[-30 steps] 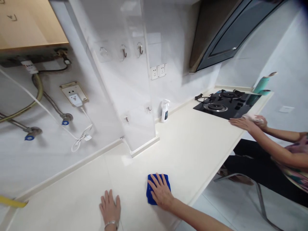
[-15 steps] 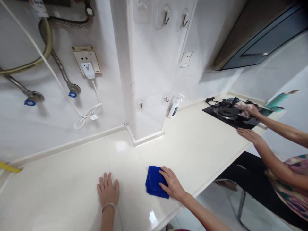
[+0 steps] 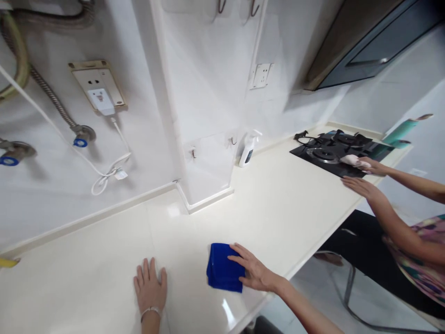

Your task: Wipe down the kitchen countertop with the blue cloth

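Observation:
A folded blue cloth lies flat on the pale countertop. My right hand rests over the cloth's right edge, its fingers stretched out and apart on the fabric rather than wrapped round it. To the left, my left hand is palm down on the bare counter with fingers spread, a bracelet at its wrist. It holds nothing and is apart from the cloth.
A white spray bottle stands by the wall pillar. At right, a co-worker's hand holds a pale cloth on the black gas stove; their other hand lies at the counter edge. A metal-framed chair stands below.
My view has shifted a little. My hands and the blue cloth stay in nearly the same place on the counter. The co-worker's pale cloth has moved toward the stove's front edge.

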`<state>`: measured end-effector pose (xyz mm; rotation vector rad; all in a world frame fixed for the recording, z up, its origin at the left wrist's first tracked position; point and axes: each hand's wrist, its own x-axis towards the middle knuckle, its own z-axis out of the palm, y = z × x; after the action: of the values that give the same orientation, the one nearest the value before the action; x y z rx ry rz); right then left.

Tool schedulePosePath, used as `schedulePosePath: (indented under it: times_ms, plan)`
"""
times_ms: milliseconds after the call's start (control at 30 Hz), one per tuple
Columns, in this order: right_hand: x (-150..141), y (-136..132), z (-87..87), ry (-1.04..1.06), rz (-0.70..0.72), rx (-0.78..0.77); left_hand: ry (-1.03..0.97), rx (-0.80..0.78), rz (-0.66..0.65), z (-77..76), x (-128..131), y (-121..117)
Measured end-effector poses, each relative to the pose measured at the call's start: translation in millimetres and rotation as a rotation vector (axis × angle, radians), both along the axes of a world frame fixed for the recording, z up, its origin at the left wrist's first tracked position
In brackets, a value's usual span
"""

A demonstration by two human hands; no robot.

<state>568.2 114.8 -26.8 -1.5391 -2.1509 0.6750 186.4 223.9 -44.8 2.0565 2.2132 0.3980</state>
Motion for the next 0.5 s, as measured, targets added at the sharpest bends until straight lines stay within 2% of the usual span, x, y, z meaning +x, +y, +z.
schedulePosePath:
  times_ms: [100, 267, 400, 500]
  plan:
    - [14.6, 0.5, -1.1, 0.084, 0.072, 0.018, -0.010, 0.000, 0.019, 0.5, -1.1, 0.8]
    - [21.8, 11.8, -2.5, 0.027, 0.093, 0.047, -0.014, -0.030, 0.010, 2.5, -3.2, 4.0]
    - [25.4, 26.2, 8.4, -0.020, 0.167, 0.034, -0.066, -0.021, 0.048, 7.3, 0.8, 0.3]
    - [28.9, 38.5, 20.7, -0.019, 0.212, 0.038, -0.206, -0.020, 0.051, 14.0, 16.1, -19.2]
